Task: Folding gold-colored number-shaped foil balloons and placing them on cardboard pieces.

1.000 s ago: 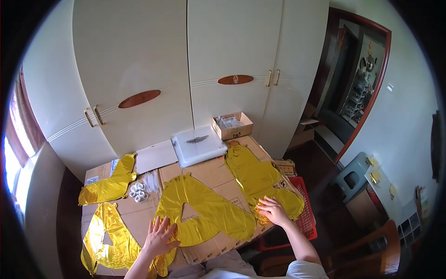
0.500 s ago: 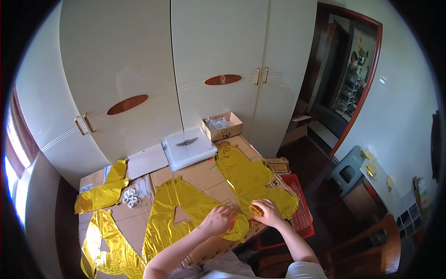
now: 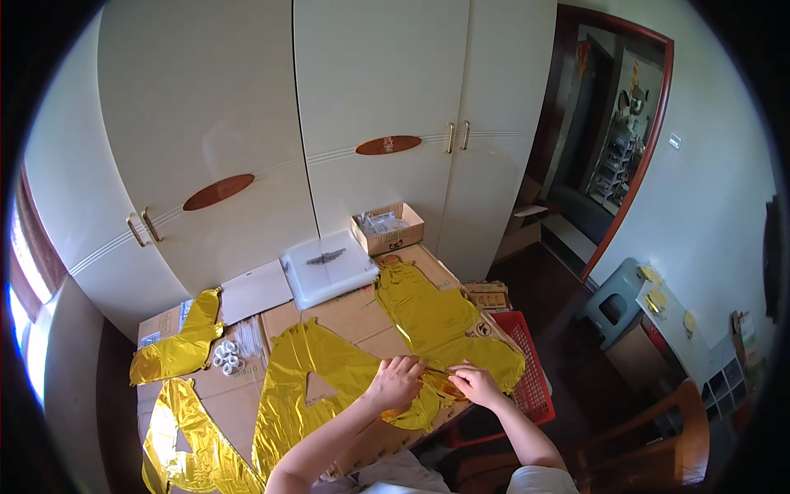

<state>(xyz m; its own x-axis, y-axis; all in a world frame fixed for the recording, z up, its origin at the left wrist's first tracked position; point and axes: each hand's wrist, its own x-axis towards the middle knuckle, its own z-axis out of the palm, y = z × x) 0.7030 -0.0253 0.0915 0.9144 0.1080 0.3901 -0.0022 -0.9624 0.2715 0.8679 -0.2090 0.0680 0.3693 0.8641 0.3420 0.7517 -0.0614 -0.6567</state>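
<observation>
Flat, uninflated gold foil balloons lie on a cardboard-covered table (image 3: 337, 309). A large A-shaped foil balloon (image 3: 284, 383) is in front of my left arm, and another long foil balloon (image 3: 424, 309) lies beyond my hands. Between my hands is a crumpled piece of gold foil (image 3: 445, 385) with an orange sheen, held low over the table's near edge. My left hand (image 3: 397, 382) is closed with its fingertips at the foil's left side. My right hand (image 3: 475, 384) pinches its right side. Palms and part of the foil are hidden.
More gold foil balloons (image 3: 197, 436) lie at the left, near white tape-like rolls (image 3: 228, 358). A white lidded box (image 3: 325, 276) and a cardboard box (image 3: 387, 239) of clear packets stand at the back. Right of the table are a red basket (image 3: 539, 391) and a wooden chair (image 3: 691, 436).
My hands have shifted so the foil piece, earlier bunched under my right hand, is spread between both hands. The right hand's fingers have gone from wrapped round it to pinching. The view tilted slightly.
</observation>
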